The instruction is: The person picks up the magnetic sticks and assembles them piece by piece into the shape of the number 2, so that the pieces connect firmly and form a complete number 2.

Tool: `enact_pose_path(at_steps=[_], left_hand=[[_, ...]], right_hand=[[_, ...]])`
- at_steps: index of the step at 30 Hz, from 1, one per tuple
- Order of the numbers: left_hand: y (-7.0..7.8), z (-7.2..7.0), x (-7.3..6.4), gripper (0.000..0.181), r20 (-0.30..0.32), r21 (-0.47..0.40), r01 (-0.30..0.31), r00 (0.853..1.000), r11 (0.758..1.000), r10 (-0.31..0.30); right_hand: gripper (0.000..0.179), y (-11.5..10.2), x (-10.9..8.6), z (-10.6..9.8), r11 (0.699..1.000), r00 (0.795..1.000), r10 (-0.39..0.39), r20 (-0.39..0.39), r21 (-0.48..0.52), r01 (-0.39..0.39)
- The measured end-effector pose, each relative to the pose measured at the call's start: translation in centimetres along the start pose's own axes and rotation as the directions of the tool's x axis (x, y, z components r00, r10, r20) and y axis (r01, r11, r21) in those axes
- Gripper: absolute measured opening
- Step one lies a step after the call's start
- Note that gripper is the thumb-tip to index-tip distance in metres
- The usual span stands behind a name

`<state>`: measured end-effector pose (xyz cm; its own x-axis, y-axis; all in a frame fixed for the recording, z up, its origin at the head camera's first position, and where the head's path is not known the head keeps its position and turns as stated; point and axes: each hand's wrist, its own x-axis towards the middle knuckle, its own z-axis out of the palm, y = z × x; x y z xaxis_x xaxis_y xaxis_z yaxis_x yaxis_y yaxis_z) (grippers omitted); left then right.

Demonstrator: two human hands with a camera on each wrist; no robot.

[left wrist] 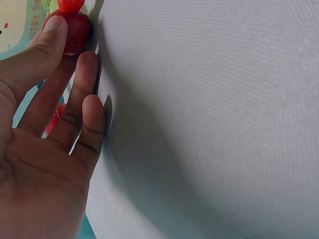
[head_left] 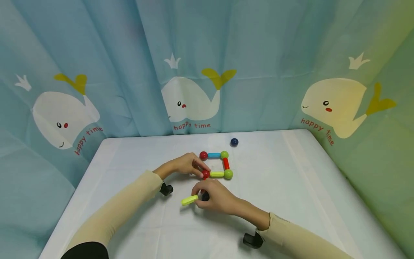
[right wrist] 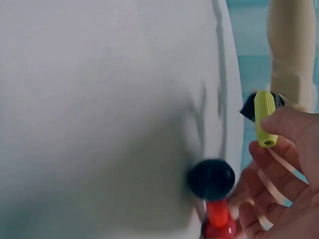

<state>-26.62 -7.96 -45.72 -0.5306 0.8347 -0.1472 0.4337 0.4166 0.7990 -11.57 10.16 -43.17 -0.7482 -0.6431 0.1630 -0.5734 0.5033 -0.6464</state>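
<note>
My left hand (head_left: pixel 185 163) pinches a red ball (left wrist: pixel 76 32) between thumb and fingers, at the near left corner of a shape built from balls and rods. From that ball a short red rod (right wrist: pixel 218 213) runs toward me and ends in a dark blue ball (right wrist: pixel 212 179). Close beside this dark ball, my right hand (head_left: pixel 216 196) holds a loose yellow-green rod (right wrist: pixel 265 117) between thumb and index finger. The rod's free end points left, apart from the ball. In the head view, the right hand covers most of the red rod.
The shape also has a red ball (head_left: pixel 203 155), a light blue rod (head_left: pixel 214 155), two green balls (head_left: pixel 224 154), another red rod (head_left: pixel 226 164) and a yellow-green rod (head_left: pixel 217 174). Another dark blue ball (head_left: pixel 234 142) lies near the table's (head_left: pixel 275 172) back edge, before a curtain (head_left: pixel 265 72).
</note>
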Motion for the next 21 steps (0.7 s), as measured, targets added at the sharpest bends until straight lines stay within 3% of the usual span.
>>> enact_pose_path(at_steps=[7,21], left_hand=[[-0.1,0.2,-0.2,0.033,-0.022,0.046,0.012,1.0,0.999,-0.011],[-0.2,0.4,-0.3,0.033,-0.046,0.061,0.019,0.999,0.998,-0.017]], right_hand=[[0.016,1.1,-2.5,-2.2,0.998,0.996,0.027,-0.089,0.06,-0.022],[0.018,4.8,-7.3,-4.1,0.971,0.956,0.226,-0.19,0.125,-0.204]])
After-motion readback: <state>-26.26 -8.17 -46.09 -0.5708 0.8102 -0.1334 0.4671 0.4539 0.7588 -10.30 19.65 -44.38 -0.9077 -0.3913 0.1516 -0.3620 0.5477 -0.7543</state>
